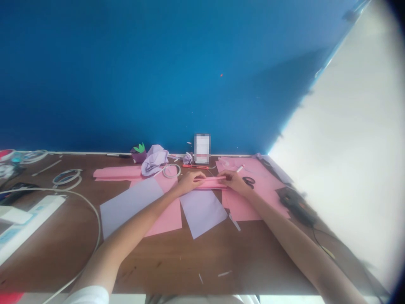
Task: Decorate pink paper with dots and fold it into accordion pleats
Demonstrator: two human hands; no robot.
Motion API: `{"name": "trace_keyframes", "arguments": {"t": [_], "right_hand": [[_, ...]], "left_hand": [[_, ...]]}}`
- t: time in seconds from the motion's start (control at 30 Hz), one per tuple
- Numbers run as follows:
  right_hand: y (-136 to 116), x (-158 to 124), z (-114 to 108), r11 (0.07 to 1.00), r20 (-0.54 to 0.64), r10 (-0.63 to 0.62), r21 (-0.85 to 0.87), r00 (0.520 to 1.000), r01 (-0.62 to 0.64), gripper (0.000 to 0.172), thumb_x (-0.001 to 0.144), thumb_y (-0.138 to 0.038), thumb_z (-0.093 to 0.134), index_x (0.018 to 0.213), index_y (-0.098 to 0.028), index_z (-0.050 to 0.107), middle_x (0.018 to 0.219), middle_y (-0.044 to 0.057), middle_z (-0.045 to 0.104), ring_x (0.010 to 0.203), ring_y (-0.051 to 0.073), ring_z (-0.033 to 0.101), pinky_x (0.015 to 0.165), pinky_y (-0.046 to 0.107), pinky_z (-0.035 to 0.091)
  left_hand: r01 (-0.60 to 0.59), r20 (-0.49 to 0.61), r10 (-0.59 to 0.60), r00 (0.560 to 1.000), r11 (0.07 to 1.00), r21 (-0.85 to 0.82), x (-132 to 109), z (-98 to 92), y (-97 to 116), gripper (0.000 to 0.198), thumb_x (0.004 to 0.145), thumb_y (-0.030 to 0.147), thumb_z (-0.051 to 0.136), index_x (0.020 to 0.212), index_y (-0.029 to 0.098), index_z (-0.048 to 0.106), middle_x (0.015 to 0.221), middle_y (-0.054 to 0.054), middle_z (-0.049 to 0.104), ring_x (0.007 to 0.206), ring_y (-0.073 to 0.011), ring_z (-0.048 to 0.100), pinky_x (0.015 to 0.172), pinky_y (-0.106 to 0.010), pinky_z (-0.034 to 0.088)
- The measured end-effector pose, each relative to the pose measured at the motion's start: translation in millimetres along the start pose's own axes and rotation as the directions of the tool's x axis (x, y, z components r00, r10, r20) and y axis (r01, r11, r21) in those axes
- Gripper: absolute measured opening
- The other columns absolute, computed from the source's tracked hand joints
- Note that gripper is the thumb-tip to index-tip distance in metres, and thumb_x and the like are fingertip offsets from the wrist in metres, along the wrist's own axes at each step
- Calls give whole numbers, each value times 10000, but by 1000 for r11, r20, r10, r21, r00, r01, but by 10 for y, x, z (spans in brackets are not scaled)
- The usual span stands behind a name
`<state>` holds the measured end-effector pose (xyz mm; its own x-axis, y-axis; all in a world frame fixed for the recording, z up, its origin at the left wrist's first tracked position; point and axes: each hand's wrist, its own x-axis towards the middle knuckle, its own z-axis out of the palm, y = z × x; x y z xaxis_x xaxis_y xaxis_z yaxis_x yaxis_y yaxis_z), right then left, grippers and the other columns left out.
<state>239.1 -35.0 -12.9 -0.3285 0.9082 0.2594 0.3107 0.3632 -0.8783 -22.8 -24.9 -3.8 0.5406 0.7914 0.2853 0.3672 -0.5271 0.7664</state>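
Pink paper [211,183], already folded into a strip, is pinched at either end by the left hand [191,182] and right hand [236,181] beyond a lilac sheet [202,213], left flat on the bench [171,261]; whether folding is finished cannot be told.

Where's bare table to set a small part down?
Most room: table, near side, between left arm and right arm, nearer than the small lilac sheet; a few scraps there. Smaller patch: between power strip and white cable. Crowded: around left hand and right hand: folded paper, pink sheets, scissors.
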Motion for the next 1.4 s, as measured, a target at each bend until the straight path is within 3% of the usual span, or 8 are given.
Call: {"name": "trace_keyframes", "arguments": {"t": [0.17, 0.67, 0.83, 1.0, 1.23, 1.4], "right_hand": [[30, 8, 17, 1000, -28, 15, -3, 999, -16, 248, 766, -413, 673, 896, -205, 704, 913, 51, 691, 835, 208, 615, 743, 329, 464], [-18, -13, 25, 1000, -30, 8, 15, 1000, -8, 205, 740, -387, 690, 801, -191, 699, 853, 45, 688, 795, 201, 616, 724, 326, 477], [5, -5, 27, 1000, -69, -1, 13, 998, 2, 262, 732, -336, 684, 967, -221, 684, 977, 49, 678, 851, 207, 615, 755, 343, 483], [3, 2, 28, 999, -59, -22, -36, 998, 20, 256, 761, -396, 661, 941, -215, 685, 976, 59, 681, 877, 221, 612, 780, 357, 476], [10, 5, 64, 995, -77, -27, -98, 997, 19, 237, 810, -383, 596, 962, -220, 676, 987, 47, 681, 852, 204, 602, 767, 338, 455], [5, 9, 55, 994, -46, -19, -109, 999, 13, 219, 814, -390, 574, 871, -198, 662, 833, 32, 657, 725, 172, 559, 676, 308, 430]], "left_hand": [[2, -49, -3, 999, 1000, -29, 1, -5, 17, 207, 821, 359, 583, 893, 173, 641, 936, -42, 696, 908, -181, 650, 895, -314, 498], [6, -8, -6, 1000, 999, 47, -7, -15, 56, 230, 812, 380, 575, 865, 181, 677, 899, -35, 704, 837, -186, 641, 816, -298, 493], [11, -22, -11, 1000, 1000, 20, 1, 3, 45, 247, 834, 365, 556, 962, 182, 662, 969, -43, 696, 882, -186, 638, 815, -297, 496], [-52, -84, 59, 995, 995, 91, 3, 21, 31, 202, 857, 322, 546, 960, 189, 657, 1010, -45, 684, 920, -182, 628, 858, -306, 482], [-118, -54, 131, 990, 974, 194, 1, 24, 33, 237, 896, 291, 488, 1049, 207, 648, 1111, -56, 657, 1048, -197, 591, 955, -332, 434], [-64, 21, 62, 998, 990, 128, 23, 24, 13, 264, 861, 327, 535, 1070, 212, 647, 1114, -59, 663, 1014, -200, 614, 913, -315, 462]]}}
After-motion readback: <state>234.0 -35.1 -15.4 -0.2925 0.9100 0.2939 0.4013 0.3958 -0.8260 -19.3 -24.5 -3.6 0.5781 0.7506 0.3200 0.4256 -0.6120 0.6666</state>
